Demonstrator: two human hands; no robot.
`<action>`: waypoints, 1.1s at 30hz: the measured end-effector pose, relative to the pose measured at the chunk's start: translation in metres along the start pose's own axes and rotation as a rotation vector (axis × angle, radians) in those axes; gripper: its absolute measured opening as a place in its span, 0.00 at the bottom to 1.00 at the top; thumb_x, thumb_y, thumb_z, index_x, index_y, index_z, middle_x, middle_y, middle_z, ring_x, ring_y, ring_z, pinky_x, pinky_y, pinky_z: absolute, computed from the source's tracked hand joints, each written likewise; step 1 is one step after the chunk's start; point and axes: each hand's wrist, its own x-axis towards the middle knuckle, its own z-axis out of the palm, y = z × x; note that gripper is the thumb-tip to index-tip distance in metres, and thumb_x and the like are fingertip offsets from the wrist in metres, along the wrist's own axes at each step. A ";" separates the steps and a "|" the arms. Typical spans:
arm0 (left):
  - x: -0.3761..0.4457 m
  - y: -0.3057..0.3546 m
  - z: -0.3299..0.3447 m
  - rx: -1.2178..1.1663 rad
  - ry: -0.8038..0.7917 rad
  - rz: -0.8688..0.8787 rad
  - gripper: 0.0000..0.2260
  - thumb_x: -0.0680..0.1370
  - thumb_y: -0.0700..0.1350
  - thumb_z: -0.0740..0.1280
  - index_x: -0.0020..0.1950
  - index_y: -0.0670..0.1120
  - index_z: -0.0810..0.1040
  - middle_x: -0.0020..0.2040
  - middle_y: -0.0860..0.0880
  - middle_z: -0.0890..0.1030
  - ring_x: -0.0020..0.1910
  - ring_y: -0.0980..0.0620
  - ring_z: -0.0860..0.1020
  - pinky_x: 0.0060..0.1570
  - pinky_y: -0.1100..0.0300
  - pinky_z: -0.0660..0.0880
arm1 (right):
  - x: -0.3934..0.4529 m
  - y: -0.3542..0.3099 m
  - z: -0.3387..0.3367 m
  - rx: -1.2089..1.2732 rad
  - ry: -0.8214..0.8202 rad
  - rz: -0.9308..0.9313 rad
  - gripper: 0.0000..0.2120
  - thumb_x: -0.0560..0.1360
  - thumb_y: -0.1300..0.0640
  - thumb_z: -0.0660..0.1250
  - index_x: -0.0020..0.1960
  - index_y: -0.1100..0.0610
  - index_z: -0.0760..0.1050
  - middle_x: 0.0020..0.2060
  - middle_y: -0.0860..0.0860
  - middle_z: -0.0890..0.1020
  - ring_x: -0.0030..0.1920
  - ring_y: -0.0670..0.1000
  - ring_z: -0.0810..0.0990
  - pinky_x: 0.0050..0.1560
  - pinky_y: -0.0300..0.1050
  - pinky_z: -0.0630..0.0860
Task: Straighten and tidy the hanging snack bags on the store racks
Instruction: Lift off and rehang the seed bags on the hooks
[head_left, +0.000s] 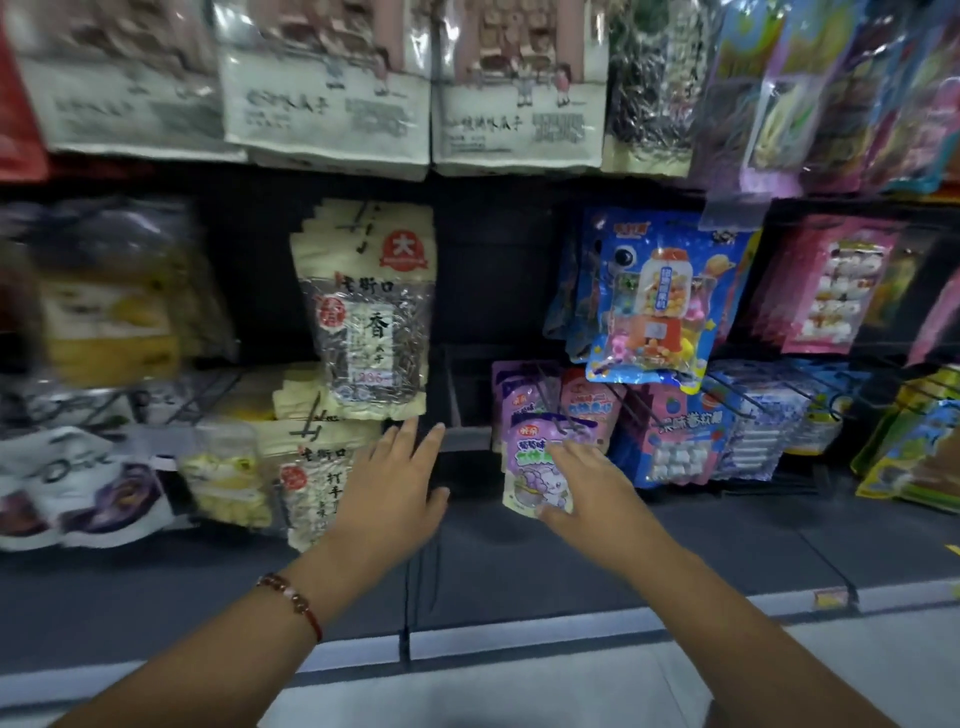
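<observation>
- Head view: a store rack hung with snack bags is seen from above and in front.
- The right hand (592, 483) is placed on a purple grape-candy pouch (535, 467) at the front of its hook row; the thumb is pressed under the pouch's lower edge and the fingers are laid over its right side, so the pouch is held.
- The pouch is hung low in the rack, just left of blue candy packs (670, 441) and below a blue gumball-machine toy pack (660, 301).
- The left hand (395, 488) is held with fingers straight and spread, nothing gripped, fingertips just below a cream sunflower-seed bag (374, 317).
- A red bead bracelet (293, 603) is worn on the left wrist.
- Left-side bags are blurred.
</observation>
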 end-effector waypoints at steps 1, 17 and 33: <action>-0.008 -0.009 -0.005 0.013 -0.006 -0.027 0.33 0.80 0.59 0.56 0.80 0.51 0.47 0.80 0.44 0.51 0.77 0.42 0.56 0.73 0.48 0.59 | 0.003 -0.011 -0.003 -0.007 -0.010 -0.019 0.35 0.78 0.43 0.64 0.79 0.52 0.53 0.78 0.51 0.55 0.78 0.53 0.50 0.76 0.47 0.50; -0.066 -0.095 -0.080 0.131 -0.045 -0.315 0.35 0.78 0.64 0.58 0.80 0.52 0.49 0.80 0.43 0.52 0.77 0.43 0.56 0.73 0.48 0.58 | 0.065 -0.115 -0.020 -0.006 -0.166 -0.212 0.39 0.78 0.42 0.64 0.80 0.51 0.47 0.79 0.52 0.50 0.79 0.56 0.48 0.77 0.52 0.49; 0.058 -0.167 -0.016 -0.128 0.004 -0.245 0.35 0.78 0.65 0.57 0.79 0.58 0.43 0.81 0.47 0.46 0.79 0.45 0.50 0.75 0.49 0.53 | 0.182 -0.125 0.050 0.713 0.079 0.176 0.46 0.73 0.40 0.70 0.80 0.48 0.46 0.76 0.47 0.61 0.74 0.51 0.63 0.70 0.50 0.64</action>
